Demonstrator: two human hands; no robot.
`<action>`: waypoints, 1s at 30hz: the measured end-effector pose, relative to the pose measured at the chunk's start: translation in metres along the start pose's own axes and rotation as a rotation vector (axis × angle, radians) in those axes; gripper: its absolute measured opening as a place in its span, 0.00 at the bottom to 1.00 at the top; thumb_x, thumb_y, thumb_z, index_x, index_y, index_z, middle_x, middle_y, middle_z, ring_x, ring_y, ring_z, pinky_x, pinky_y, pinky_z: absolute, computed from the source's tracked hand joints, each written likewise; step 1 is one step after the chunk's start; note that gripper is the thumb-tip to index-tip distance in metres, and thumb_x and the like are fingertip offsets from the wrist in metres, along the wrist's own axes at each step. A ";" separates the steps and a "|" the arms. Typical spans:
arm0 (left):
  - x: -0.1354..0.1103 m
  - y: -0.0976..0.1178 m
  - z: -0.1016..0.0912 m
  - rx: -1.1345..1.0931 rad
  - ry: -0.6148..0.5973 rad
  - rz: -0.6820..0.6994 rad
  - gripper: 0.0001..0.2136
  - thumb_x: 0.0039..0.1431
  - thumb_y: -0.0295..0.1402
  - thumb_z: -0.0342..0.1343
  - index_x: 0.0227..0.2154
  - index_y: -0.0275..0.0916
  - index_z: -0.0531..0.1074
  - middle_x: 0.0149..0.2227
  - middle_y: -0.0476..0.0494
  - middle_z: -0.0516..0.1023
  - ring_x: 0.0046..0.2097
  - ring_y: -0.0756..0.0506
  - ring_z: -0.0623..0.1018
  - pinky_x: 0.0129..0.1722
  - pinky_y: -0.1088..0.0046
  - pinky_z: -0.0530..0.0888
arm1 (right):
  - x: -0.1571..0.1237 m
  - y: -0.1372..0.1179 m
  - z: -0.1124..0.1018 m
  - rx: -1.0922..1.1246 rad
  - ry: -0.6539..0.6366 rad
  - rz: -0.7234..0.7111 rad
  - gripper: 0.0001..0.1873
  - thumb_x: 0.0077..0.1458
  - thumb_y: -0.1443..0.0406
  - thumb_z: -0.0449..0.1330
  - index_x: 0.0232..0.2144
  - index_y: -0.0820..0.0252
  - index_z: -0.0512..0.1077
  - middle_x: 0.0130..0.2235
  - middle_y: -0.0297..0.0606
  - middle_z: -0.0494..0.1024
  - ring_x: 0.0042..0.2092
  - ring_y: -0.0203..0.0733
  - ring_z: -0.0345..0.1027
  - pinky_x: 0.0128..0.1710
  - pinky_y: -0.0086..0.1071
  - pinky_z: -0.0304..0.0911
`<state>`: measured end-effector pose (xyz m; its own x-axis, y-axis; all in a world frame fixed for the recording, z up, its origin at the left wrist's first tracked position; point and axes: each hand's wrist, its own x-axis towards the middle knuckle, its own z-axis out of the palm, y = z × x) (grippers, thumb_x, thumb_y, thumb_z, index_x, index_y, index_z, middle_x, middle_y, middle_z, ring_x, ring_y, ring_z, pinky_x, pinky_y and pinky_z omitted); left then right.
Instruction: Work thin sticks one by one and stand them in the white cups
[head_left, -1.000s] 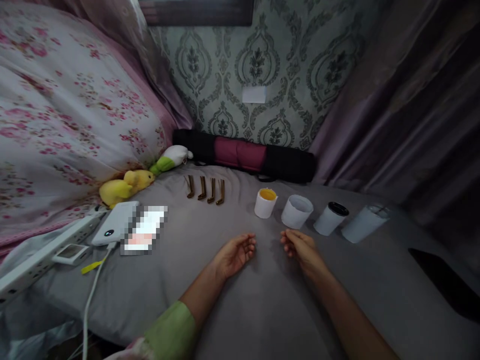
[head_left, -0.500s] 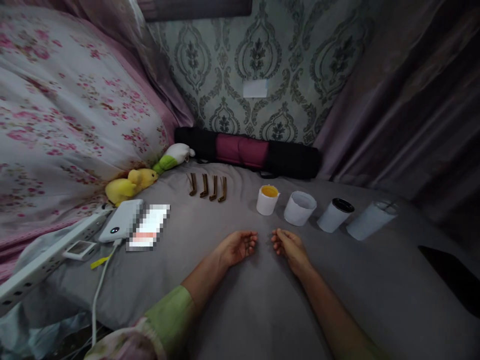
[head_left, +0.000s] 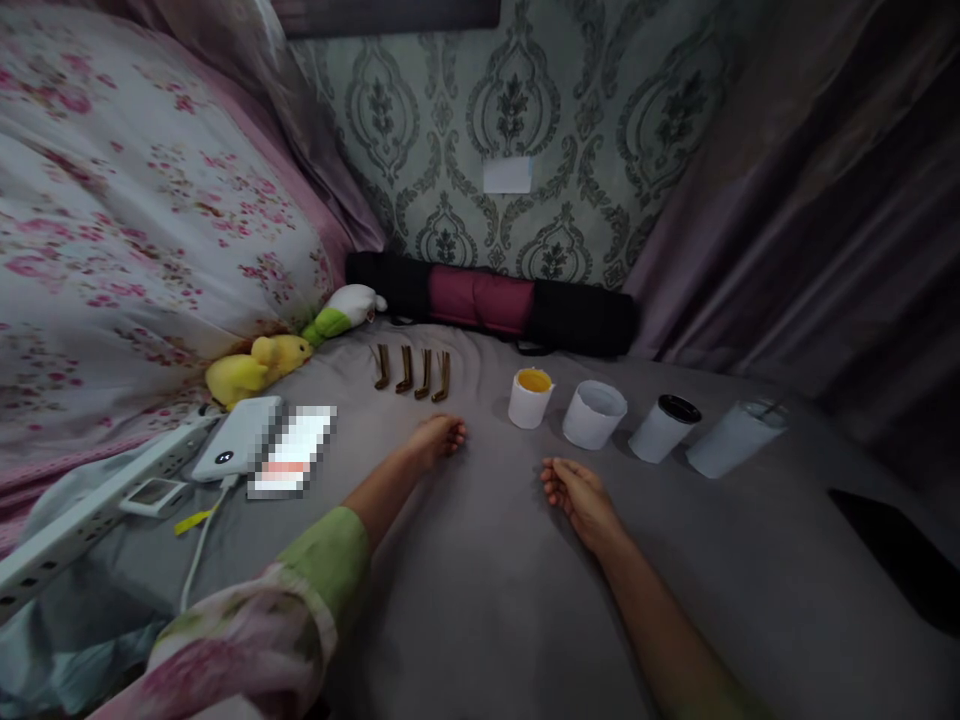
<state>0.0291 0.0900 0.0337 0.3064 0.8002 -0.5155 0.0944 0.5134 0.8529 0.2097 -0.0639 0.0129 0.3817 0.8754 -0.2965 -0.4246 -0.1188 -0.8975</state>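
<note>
My left hand [head_left: 439, 441] hovers over the grey sheet, its fingers loosely curled with nothing seen in them. Just beyond it stands a row of several slim brown bundles [head_left: 424, 376], each bent at the foot; their kind is unclear. My right hand [head_left: 579, 497], relaxed with half-bent fingers, also shows nothing held. In front of it are white-wrapped containers: a cup with a yellow inside [head_left: 529, 402], a wider white cup [head_left: 593, 417], a cylinder with a dark rim [head_left: 660, 434] and a taller one [head_left: 731, 442] with a clear top. Neither hand touches them.
A black and maroon roll [head_left: 487, 302] lies along the wall. On the left are plush toys [head_left: 255, 372], a white power bank [head_left: 238, 437] with a cable, a blurred-out bright rectangle [head_left: 296, 450] and a power strip [head_left: 105, 500]. A dark flat object [head_left: 896, 550] lies at right.
My left hand has moved left and forward, away from my right hand and closer to the brown bundles. My right hand has stayed nearly still, and the view has shifted slightly.
</note>
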 end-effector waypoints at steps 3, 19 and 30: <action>0.011 0.003 -0.006 0.091 0.078 0.060 0.01 0.52 0.27 0.47 0.27 0.35 0.62 0.21 0.51 0.67 0.18 0.56 0.66 0.17 0.81 0.61 | 0.000 0.000 0.000 -0.006 0.008 0.003 0.10 0.42 0.62 0.61 0.26 0.63 0.69 0.24 0.37 0.71 0.21 0.30 0.62 0.18 0.23 0.56; 0.037 0.023 -0.036 0.712 0.410 0.457 0.10 0.46 0.29 0.51 0.32 0.33 0.71 0.27 0.42 0.74 0.30 0.49 0.73 0.29 0.77 0.66 | -0.004 -0.001 0.002 0.001 0.008 -0.004 0.10 0.42 0.61 0.62 0.25 0.64 0.69 0.23 0.36 0.70 0.22 0.30 0.61 0.18 0.23 0.56; 0.045 0.033 -0.033 0.963 0.451 0.522 0.10 0.48 0.28 0.49 0.32 0.34 0.73 0.35 0.38 0.75 0.39 0.45 0.73 0.38 0.74 0.66 | -0.004 -0.001 0.001 -0.010 0.001 -0.012 0.14 0.39 0.59 0.63 0.26 0.63 0.69 0.23 0.36 0.70 0.22 0.30 0.61 0.18 0.23 0.56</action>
<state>0.0146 0.1530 0.0356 0.1758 0.9798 0.0956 0.7906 -0.1984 0.5793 0.2078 -0.0666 0.0152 0.3880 0.8763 -0.2858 -0.4113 -0.1129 -0.9045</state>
